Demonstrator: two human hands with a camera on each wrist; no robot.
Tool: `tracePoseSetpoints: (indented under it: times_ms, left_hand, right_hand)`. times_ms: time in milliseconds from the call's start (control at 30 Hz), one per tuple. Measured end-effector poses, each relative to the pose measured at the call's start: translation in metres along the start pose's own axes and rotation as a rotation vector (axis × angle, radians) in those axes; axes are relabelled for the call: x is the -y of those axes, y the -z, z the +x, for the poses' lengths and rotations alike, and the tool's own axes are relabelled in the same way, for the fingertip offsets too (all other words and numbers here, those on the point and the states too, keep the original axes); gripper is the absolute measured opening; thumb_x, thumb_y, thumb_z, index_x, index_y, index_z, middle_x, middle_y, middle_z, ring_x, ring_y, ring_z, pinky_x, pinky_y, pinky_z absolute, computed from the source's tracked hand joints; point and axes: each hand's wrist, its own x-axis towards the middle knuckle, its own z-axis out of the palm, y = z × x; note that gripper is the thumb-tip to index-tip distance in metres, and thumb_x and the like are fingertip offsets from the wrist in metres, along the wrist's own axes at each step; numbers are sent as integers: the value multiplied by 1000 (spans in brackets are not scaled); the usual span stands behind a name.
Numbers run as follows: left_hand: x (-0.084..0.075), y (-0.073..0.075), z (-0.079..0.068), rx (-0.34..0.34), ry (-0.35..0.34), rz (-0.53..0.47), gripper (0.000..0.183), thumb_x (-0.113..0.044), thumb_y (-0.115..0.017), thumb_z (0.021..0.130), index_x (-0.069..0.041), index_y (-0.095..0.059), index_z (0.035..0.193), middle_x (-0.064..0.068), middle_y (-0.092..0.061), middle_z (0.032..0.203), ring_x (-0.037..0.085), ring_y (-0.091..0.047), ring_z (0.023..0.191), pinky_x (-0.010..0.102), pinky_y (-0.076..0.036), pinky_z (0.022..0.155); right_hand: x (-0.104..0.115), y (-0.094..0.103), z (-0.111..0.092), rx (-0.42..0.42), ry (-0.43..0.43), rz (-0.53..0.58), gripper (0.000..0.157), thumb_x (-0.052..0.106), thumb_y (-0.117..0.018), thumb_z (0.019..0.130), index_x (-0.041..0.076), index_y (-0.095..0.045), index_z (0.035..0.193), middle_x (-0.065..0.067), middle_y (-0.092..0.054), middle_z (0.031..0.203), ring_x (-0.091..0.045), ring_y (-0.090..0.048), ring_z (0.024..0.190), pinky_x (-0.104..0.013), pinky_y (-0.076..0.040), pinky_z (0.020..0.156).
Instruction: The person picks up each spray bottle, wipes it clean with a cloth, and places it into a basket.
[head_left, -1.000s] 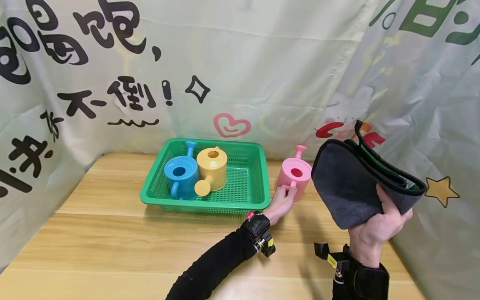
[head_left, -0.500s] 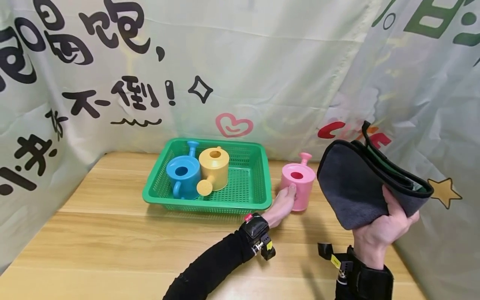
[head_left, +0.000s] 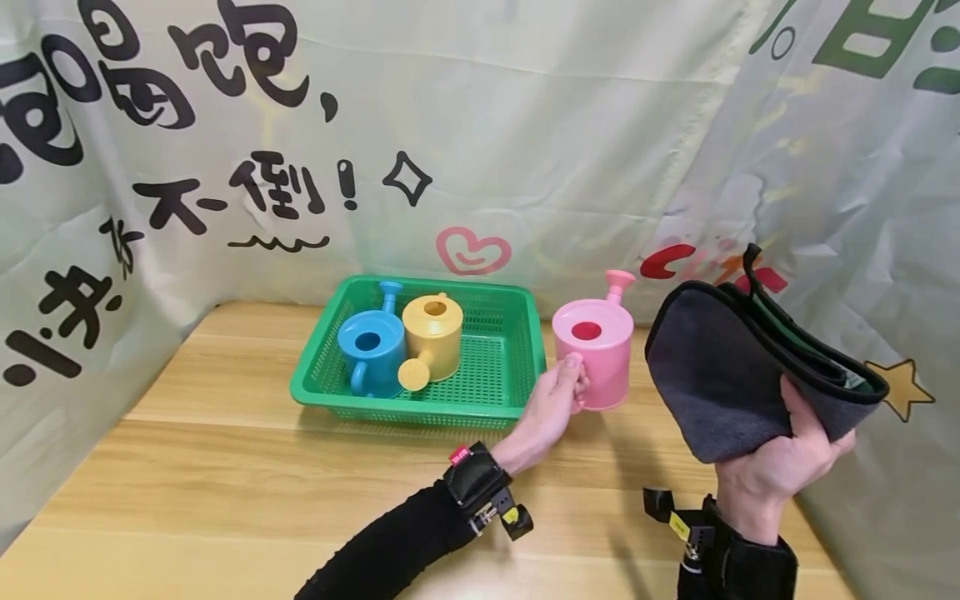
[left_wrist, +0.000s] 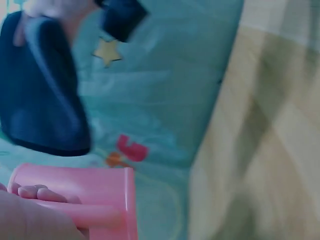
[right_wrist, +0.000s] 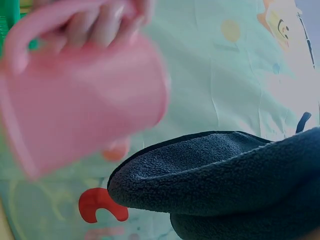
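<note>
Wood tbl (head_left: 225, 492); L hand (head_left: 543, 412) grips pink can (head_left: 609, 367), R hand (head_left: 783, 462) grips gray cloth (head_left: 716, 375); blue can (head_left: 381, 360) in head view only.

Got a green rectangular plastic basket (head_left: 483, 358) toward the back of the pale wooden bench (head_left: 262, 500), in front of a whitish printed fabric sheet (head_left: 562, 125). Inside, left to right: blue cylindrical plastic watering can (head_left: 386, 360), then yellow cylindrical plastic watering can (head_left: 442, 342) just beside it. Right of the basket, in the left grip (head_left: 547, 408): pink cylindrical plastic watering can (head_left: 609, 367). Farther right, in the right grip (head_left: 783, 462): folded dark grey cloth (head_left: 720, 375).
</note>
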Motion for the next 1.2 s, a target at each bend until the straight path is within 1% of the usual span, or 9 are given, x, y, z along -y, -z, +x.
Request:
tracePoseSetpoints:
  times_ms: [200,333,500,600,733,800,967,1100,1200]
  left_hand:
    - [-29,33,-18,-21,-122,-56,31,-28,-32,106,-6,-44,88,3,-40,78,15,-40,70,23,-38,63]
    - [-41,61,-29,-1,-175,-143,32,-30,-33,106,-5,-41,86,5,-31,74,16,-35,68,25,-35,63]
    - [-50,96,-41,11,-163,-157,36,-31,-38,104,-4,-38,81,7,-29,69,18,-35,66,23,-39,65]
    - [-53,109,-47,27,-145,-139,41,-34,-41,103,-4,-34,75,7,-27,66,19,-36,64,22,-44,66]
    - [-53,116,-52,69,-137,-172,45,-32,-41,103,-4,-29,71,7,-23,64,18,-34,61,22,-53,68]
    - [-51,117,-53,94,-135,-201,43,-29,-39,104,-5,-28,70,6,-22,63,17,-34,60,23,-54,68]
    - [-45,117,-59,151,-134,-254,39,-23,-31,106,-7,-26,71,4,-22,62,16,-31,59,26,-52,70]
    - [-42,118,-62,174,-176,-223,38,-20,-25,107,-5,-25,72,5,-23,62,17,-31,60,27,-50,73]
    - [-44,118,-62,188,-209,-181,38,-17,-22,106,-3,-24,72,6,-23,62,16,-32,60,27,-46,72]
  right_hand:
    - [-9,3,-7,174,19,-62,23,-30,-47,76,-28,-50,99,-36,-61,94,-46,-60,87,-47,-56,72]
    - [-19,9,-13,271,-6,-165,21,-25,-55,77,-28,-52,98,-33,-64,92,-42,-63,84,-43,-57,72]
    - [-35,16,-23,410,-3,-370,24,-16,-59,82,-26,-57,104,-25,-68,92,-34,-66,86,-35,-56,76]
    - [-45,18,-34,443,-16,-424,24,-14,-61,83,-22,-59,106,-22,-68,95,-30,-64,88,-32,-55,78]
    - [-59,21,-52,498,-10,-515,23,-10,-60,86,-14,-63,108,-17,-68,98,-25,-63,91,-28,-52,81]
    - [-66,25,-61,554,2,-616,23,-8,-59,88,-9,-64,111,-12,-68,99,-22,-62,93,-25,-50,83]
    - [-78,36,-81,832,85,-888,34,-14,-51,89,-7,-58,122,-2,-65,113,-18,-58,107,-20,-44,93]
    - [-82,31,-94,1111,156,-880,51,-27,-46,83,-15,-46,132,-21,-53,134,-33,-44,127,-28,-35,108]
    - [-82,23,-102,1249,195,-869,58,-32,-46,78,-20,-38,134,-37,-40,138,-47,-31,131,-31,-27,113]
